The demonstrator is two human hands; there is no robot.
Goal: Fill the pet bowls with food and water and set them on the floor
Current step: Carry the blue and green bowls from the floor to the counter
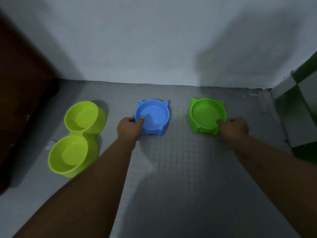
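While both single bowls sit on the grey gridded floor (180, 160), each hand has hold of one by its near rim. The left hand (129, 127) pinches the blue bowl (154, 115), which has two small ears on its far edge. The thumb lies over the rim inside the basin, and the other fingers curl round the outer wall at the bowl's near-left side. The right hand (234, 127) grips the green bowl (205, 112), of the same eared shape, in the same way: thumb inside, fingers wrapped round the outside at its near-right edge. The two bowls stand well apart, with a stretch of floor between the hands.

On the outer side of the left hand, near but not touching, lies a lime double bowl (80, 134). Its two joined basins run from level with the hand back alongside the forearm. Further out on that side stands a dark brown piece of furniture (20, 100). Beyond both hands, just past the bowls, rises a pale wall (154, 48). On the outer side of the right hand, a green and grey tiled surface (295, 109) closes the corner.
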